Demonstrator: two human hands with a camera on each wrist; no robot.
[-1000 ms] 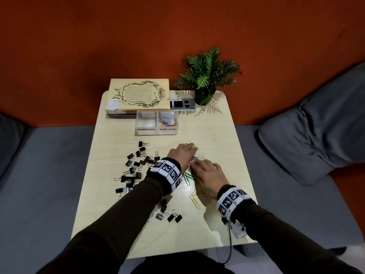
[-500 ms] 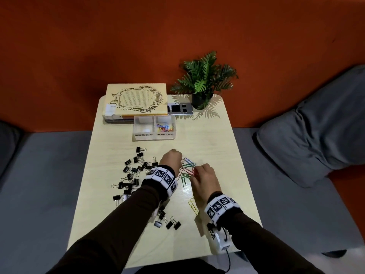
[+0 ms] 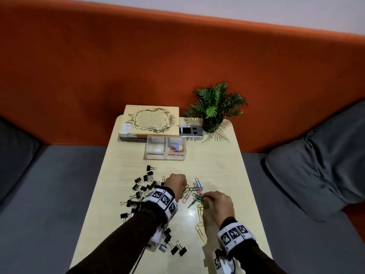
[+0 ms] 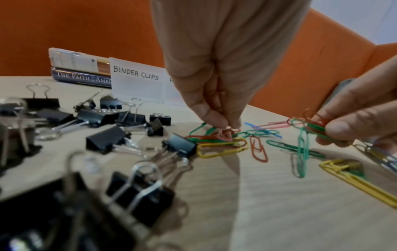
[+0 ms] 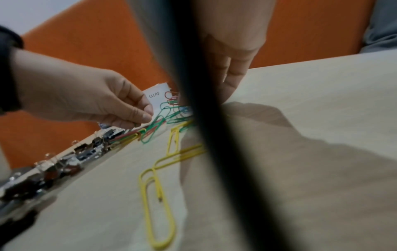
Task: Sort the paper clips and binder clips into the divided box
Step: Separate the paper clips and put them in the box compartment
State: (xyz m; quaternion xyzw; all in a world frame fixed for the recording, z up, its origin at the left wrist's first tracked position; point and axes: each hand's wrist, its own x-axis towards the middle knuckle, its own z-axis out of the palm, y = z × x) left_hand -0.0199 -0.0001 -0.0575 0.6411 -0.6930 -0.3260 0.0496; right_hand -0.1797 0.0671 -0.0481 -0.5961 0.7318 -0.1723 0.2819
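Coloured paper clips [image 3: 194,193] lie loose in the middle of the table between my hands. My left hand [image 3: 175,184] pinches a pink paper clip [image 4: 225,134] with thumb and fingertips, low over the pile. My right hand [image 3: 216,204] pinches a small bunch of green and red paper clips [image 4: 309,127], lifted just off the table. Black binder clips [image 3: 145,186] are scattered to the left of my left hand. The clear divided box [image 3: 166,149] stands farther back; its right compartment holds coloured paper clips, its left compartment looks bare.
A stack of books [image 3: 150,121] lies behind the box, with a potted plant [image 3: 215,107] and a small silver device [image 3: 190,131] to its right. More binder clips [image 3: 175,248] and yellow paper clips [image 3: 200,230] lie near the table's front. Grey cushions flank the table.
Both hands have drawn back toward me from the far side of the clip pile. My right hand has lifted a few clips; my left now pinches a pink one.
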